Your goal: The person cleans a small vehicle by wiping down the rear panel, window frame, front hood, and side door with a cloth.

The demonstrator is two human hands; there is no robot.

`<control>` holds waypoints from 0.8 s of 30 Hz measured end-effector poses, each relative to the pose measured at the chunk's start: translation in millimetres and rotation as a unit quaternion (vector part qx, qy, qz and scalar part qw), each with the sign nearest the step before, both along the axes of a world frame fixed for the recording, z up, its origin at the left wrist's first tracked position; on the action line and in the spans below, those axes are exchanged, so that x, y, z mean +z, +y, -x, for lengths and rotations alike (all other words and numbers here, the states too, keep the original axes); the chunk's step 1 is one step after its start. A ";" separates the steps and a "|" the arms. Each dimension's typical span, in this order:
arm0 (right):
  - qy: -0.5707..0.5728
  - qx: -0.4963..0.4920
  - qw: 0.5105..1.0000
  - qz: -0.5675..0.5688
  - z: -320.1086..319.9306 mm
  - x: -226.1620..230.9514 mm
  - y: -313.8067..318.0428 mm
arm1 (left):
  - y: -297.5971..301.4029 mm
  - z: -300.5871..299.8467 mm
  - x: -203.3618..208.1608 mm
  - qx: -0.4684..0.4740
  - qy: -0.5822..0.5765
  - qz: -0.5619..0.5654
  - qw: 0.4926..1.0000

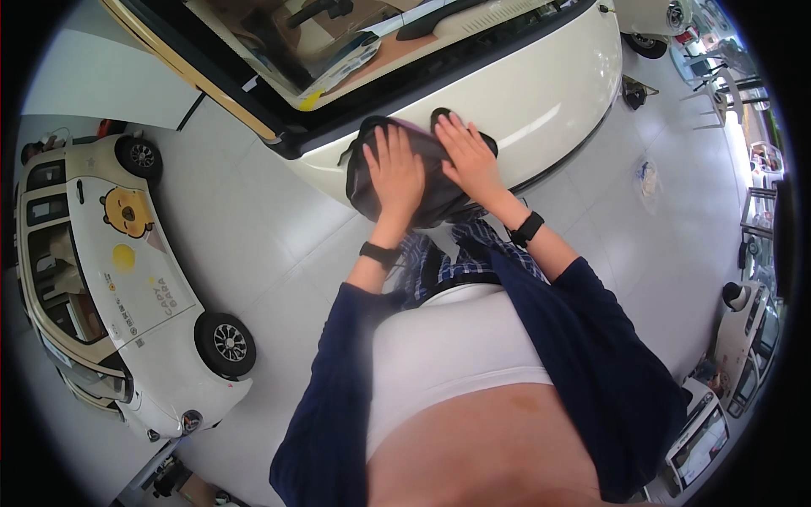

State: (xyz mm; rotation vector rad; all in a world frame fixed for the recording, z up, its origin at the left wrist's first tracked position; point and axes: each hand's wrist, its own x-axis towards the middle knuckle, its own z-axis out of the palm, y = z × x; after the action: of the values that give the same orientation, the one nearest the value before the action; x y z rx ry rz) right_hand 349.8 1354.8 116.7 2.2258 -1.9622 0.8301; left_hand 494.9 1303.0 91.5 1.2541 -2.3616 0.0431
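Observation:
A soft dark grey bag [433,179] lies bunched against the front of a cream-coloured car [541,93], just in front of me. My left hand [395,175] rests flat on the left part of the bag, with its fingers stretched out toward the car. On the bag's upper right side lies my right hand [470,159], fingers extended and slightly apart. Beside its fingertips shows a round black edge [439,117]. Neither hand is closed around anything. What the bag contains is hidden.
At the left stands a white and beige car [144,262] with a cartoon animal on its side. A clear plastic bag [648,184] and a small black object [635,93] lie on the tiled floor [287,203] to the right. More vehicles [748,346] stand at the far right.

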 end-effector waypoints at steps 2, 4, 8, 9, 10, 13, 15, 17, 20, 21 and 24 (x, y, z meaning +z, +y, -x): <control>0.003 -0.042 0.999 0.000 19.8 -1.8 5.7 | 1.1 22.6 4.9 -0.036 -0.014 0.011 0.999; 0.002 -0.083 0.997 0.000 37.2 -5.8 13.6 | 2.9 45.7 6.8 -0.093 -0.013 0.009 0.996; -0.008 -0.122 0.992 -0.019 69.4 -17.3 34.7 | 15.0 89.3 2.0 -0.174 -0.022 0.007 0.985; -0.027 -0.152 0.988 -0.025 75.9 -20.4 41.4 | 20.5 95.9 2.6 -0.192 -0.023 0.004 0.981; -0.045 -0.182 0.982 -0.031 82.7 -23.3 47.6 | 24.1 102.0 3.0 -0.202 -0.037 -0.001 0.979; -0.054 -0.184 0.981 -0.044 100.5 -34.4 62.4 | 35.2 110.3 0.9 -0.251 -0.063 0.000 0.966; -0.076 -0.178 0.980 -0.044 104.0 -35.7 67.8 | 44.9 110.0 -3.9 -0.279 -0.047 -0.014 0.959; -0.094 -0.154 0.982 -0.051 105.7 -33.5 71.7 | 52.9 104.2 -11.5 -0.296 -0.082 0.012 0.952; -0.130 -0.116 0.983 -0.057 109.1 -30.5 79.1 | 58.9 99.0 -10.0 -0.308 -0.028 -0.030 0.950; -0.125 -0.112 0.984 -0.058 111.0 -32.9 80.9 | 60.7 98.9 -9.5 -0.302 -0.022 -0.033 0.952; -0.128 -0.093 0.986 -0.045 112.2 -36.3 79.4 | 64.0 96.0 -9.2 -0.283 -0.004 -0.022 0.959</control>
State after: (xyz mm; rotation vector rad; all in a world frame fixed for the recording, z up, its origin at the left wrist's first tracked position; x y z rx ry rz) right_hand 237.6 1434.2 80.4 2.0247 -2.3222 1.0670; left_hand 399.0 1367.0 82.3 0.5544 -2.6488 -0.1880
